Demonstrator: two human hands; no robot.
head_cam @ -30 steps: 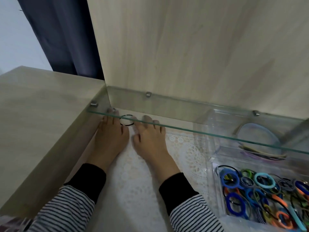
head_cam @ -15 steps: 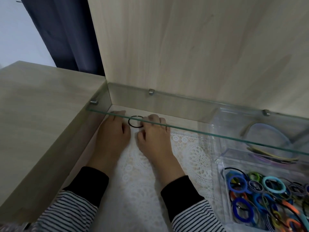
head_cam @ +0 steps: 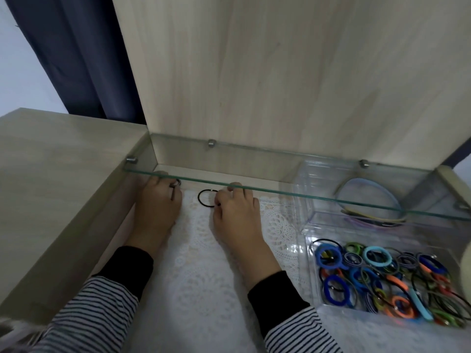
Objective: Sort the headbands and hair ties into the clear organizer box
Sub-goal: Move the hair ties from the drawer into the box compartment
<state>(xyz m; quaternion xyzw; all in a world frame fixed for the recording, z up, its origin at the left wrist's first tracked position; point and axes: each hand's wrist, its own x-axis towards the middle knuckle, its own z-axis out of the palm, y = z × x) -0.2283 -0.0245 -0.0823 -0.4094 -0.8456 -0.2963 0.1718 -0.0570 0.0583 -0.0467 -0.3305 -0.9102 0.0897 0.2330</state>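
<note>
A thin black hair tie (head_cam: 206,198) lies as a ring on the white lace mat (head_cam: 204,276), and my right hand (head_cam: 235,212) pinches its right edge. My left hand (head_cam: 158,207), just left of it, has curled fingers that hold a second dark hair tie (head_cam: 175,187). The clear organizer box (head_cam: 309,226) stands at the right. Its near compartment holds several coloured hair ties (head_cam: 377,278). Its far compartment holds headbands (head_cam: 369,200), seen through the glass shelf (head_cam: 305,196).
The glass shelf runs across just above my fingertips. A wooden panel (head_cam: 280,72) stands upright behind it. A wooden top (head_cam: 63,174) rises at the left beside my left hand. A dark curtain (head_cam: 76,59) hangs at the far left.
My hands have drawn apart. The black ring that sat between both hands now stays with my right hand, and my left hand has pulled away left with a separate dark tie.
</note>
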